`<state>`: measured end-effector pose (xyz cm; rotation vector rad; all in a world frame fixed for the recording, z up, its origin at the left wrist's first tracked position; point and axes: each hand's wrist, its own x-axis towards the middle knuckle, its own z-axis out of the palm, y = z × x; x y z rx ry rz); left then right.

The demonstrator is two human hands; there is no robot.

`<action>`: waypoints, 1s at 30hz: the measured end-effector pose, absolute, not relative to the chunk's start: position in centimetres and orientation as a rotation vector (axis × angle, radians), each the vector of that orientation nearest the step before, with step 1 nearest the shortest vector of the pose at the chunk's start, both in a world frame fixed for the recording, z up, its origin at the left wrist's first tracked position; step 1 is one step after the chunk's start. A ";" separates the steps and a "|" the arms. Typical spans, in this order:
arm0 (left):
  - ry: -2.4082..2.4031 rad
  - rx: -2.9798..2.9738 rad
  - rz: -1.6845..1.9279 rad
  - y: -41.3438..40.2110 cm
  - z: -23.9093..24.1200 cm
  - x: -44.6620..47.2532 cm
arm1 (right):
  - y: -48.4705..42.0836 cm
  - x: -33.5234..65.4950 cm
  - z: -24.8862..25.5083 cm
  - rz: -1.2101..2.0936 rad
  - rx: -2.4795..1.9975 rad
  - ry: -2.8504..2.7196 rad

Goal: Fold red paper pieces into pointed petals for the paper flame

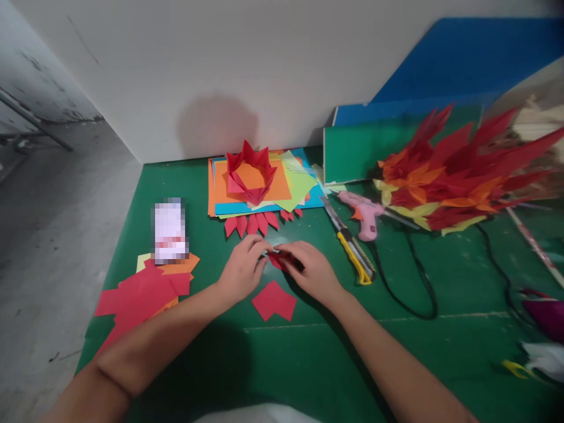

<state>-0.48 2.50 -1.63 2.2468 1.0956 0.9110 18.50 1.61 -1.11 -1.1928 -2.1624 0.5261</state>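
My left hand and my right hand meet over the green table, both pinching one small red paper piece between their fingertips. Just below them lies a flat red paper shape. Right above the hands a row of folded red paper petals lies in a line. Behind the row stands a red paper crown-like flower on a stack of coloured paper sheets.
A yellow utility knife and a pink glue gun with a black cord lie to the right. A big red, orange and yellow paper flower sits far right. Red paper squares and a phone lie left.
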 end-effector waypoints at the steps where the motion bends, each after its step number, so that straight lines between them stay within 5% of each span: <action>1: 1.091 2.285 0.916 2.5 -1.5 -0.5 | 1.5 18.5 -1.2 0.554 -1.231 -2.132; 17: 0.996 2.745 0.342 1.6 -1.5 -0.3 | 1.7 18.9 -0.9 0.623 -1.353 -2.096; 30: 0.965 2.777 0.335 1.3 -1.4 -0.3 | 2.1 19.0 -1.1 0.606 -1.343 -2.035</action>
